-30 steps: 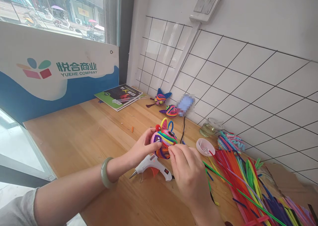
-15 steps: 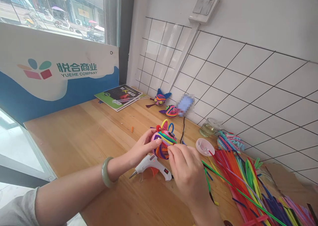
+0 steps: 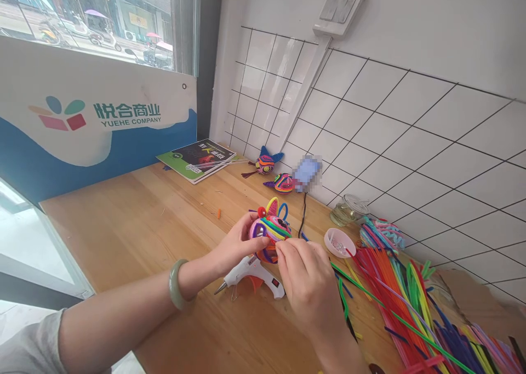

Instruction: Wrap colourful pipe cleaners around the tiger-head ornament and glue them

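My left hand [image 3: 242,242] is wrapped round the left side of a round multicoloured craft piece [image 3: 277,227], its thumb lying across the front. The piece is covered in coloured fuzzy strips, with a red ball and yellow and blue loops on top. At its right side my right hand [image 3: 306,278] is closed in a pinch against the surface; what its fingertips hold, if anything, is hidden. Just below both hands a white glue gun [image 3: 257,275] lies on the wooden table [image 3: 164,242], nozzle to the left.
Bundles of coloured fuzzy sticks [image 3: 411,302] cover the right side. A pink bowl [image 3: 339,243] and a glass jar [image 3: 348,210] stand near the tiled wall. Behind are two finished-looking craft pieces [image 3: 265,164], a blurred-out phone [image 3: 307,173] and books [image 3: 195,160].
My left thumb has slid down and right across the piece, uncovering more of its purple-edged front. My right fingertips have shifted slightly to the left.
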`<move>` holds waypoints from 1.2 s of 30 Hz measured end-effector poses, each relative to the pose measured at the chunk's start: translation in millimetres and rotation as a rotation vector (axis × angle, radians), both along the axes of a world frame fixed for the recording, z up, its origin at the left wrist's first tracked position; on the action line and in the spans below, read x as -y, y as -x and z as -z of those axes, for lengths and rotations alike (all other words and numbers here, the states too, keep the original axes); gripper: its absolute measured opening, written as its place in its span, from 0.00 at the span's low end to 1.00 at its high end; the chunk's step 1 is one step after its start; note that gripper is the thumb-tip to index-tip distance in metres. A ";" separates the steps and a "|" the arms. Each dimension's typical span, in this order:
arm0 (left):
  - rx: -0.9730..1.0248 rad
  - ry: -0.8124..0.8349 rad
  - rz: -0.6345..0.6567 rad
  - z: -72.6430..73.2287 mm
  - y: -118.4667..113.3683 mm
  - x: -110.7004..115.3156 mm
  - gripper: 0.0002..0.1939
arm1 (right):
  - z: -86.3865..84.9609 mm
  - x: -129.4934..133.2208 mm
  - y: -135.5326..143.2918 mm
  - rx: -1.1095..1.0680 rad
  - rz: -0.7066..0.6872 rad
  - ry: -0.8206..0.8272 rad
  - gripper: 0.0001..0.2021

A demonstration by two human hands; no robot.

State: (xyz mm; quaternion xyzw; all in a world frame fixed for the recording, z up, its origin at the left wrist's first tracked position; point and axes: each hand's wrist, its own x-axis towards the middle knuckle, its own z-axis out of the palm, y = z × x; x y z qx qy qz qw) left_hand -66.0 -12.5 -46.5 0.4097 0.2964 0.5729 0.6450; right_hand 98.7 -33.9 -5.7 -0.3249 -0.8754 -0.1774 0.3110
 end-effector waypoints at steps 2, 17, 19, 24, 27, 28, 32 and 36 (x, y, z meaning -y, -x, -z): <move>-0.003 0.005 -0.004 1.0 -0.3 -0.4 0.25 | 0.3 0.0 0.1 0.001 -0.003 0.009 0.08; 0.082 0.023 0.028 3.5 0.4 -1.7 0.24 | -3.0 -11.5 -15.9 -0.210 -0.080 0.305 0.02; 0.102 0.028 0.032 3.9 0.0 -2.1 0.24 | -1.7 -14.2 -19.1 -0.261 -0.086 0.363 0.02; 0.110 0.017 0.033 3.7 -0.2 -1.9 0.24 | 0.6 -15.9 -19.0 -0.339 -0.106 0.440 0.02; 0.105 0.005 0.035 3.7 0.4 -1.7 0.24 | 1.5 -15.8 -17.9 -0.371 -0.093 0.479 0.01; 0.102 -0.001 0.034 3.9 0.5 -1.8 0.24 | 1.5 -15.6 -17.7 -0.385 -0.085 0.492 0.02; 0.093 -0.029 0.042 4.1 1.2 -2.1 0.25 | 0.4 -13.9 -16.7 -0.470 -0.044 0.584 0.04; 0.077 -0.061 0.054 3.1 1.7 -1.8 0.25 | -2.3 -11.2 -14.8 -0.626 0.037 0.807 0.06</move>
